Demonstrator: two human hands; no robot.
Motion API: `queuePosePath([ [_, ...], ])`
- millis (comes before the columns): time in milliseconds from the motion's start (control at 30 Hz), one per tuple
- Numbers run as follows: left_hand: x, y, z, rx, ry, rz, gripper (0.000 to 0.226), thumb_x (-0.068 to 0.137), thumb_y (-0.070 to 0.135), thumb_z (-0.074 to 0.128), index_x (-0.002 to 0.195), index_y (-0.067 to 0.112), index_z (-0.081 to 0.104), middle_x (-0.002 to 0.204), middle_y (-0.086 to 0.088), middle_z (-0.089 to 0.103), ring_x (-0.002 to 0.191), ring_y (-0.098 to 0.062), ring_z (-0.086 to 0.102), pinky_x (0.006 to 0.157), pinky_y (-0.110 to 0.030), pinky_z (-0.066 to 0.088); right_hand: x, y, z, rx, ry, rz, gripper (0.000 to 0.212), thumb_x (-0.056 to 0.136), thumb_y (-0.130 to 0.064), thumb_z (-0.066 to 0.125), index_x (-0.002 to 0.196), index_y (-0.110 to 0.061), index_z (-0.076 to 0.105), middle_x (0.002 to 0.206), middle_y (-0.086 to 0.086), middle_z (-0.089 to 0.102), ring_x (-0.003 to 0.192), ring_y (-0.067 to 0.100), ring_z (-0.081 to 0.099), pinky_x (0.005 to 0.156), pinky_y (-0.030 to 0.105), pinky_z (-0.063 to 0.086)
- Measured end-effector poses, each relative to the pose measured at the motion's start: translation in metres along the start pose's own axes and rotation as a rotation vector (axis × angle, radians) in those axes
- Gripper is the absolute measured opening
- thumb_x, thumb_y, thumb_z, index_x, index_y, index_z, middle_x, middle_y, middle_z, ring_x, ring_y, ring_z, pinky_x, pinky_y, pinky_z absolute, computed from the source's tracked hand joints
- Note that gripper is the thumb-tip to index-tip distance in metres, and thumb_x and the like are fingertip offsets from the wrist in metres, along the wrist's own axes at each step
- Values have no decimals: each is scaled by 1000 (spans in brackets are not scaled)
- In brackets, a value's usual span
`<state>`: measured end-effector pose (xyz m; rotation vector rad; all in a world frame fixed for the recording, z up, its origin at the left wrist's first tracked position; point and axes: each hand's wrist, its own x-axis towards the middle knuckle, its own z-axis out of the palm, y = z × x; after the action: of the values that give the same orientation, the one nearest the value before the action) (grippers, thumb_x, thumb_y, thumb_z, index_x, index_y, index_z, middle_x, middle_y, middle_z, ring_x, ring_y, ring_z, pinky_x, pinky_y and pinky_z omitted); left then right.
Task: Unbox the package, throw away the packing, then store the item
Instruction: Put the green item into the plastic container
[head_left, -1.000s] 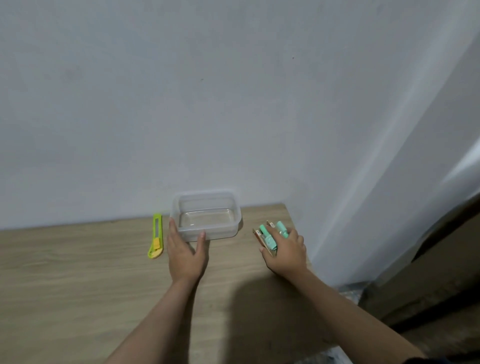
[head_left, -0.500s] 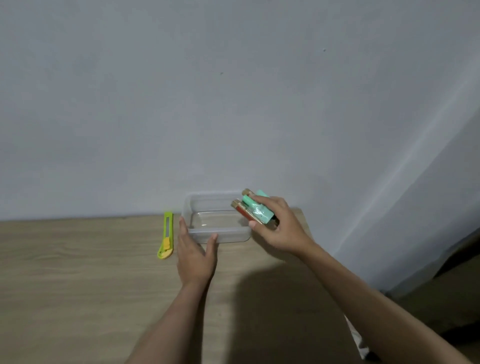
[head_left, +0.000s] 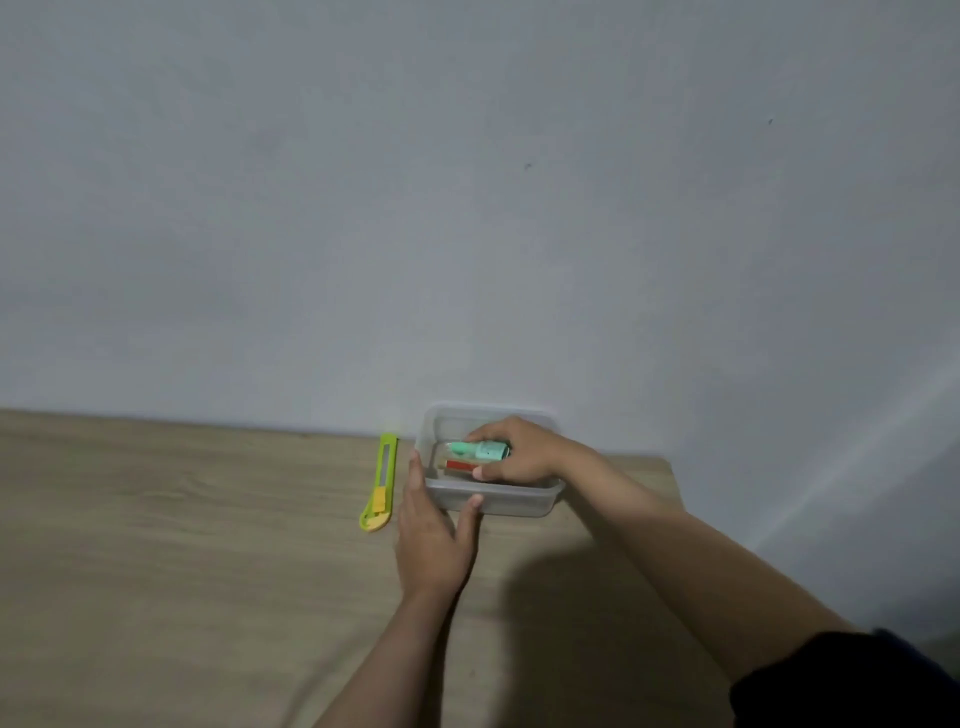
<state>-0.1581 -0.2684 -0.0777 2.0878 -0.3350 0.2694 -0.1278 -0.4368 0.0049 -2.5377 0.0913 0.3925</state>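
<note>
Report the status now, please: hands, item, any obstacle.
Left hand braces clear plastic container. Right hand inside it, gripping mint-green and red lighters. Yellow-green utility knife lies beside, not obstructing.

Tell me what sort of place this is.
Probably a plain room at home or in a small office, not a workshop. A wood-grain table stands against a bare grey-white wall, and on it lie only a clear plastic container and a yellow-green utility knife.
</note>
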Motion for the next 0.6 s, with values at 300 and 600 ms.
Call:
queuePosePath([
  [300, 1, -1, 1, 25, -5, -21, 89, 81, 51, 61, 147, 25, 7, 154, 3, 24, 138, -15, 27, 105, -40, 39, 6, 7, 2, 92, 40, -17, 43, 74, -22, 73, 115, -31, 63, 128, -1, 58, 119, 17, 52, 106, 37, 41],
  [600, 1, 0, 1, 33, -10, -58, 91, 81, 48, 64, 147, 30, 4, 153, 0, 27, 137, -18, 31, 102, -44, 43, -9, 8, 1, 285, 276, -24, 34, 77, -18, 71, 109, -29, 66, 124, -4, 63, 116, 12, 56, 102, 32, 44],
])
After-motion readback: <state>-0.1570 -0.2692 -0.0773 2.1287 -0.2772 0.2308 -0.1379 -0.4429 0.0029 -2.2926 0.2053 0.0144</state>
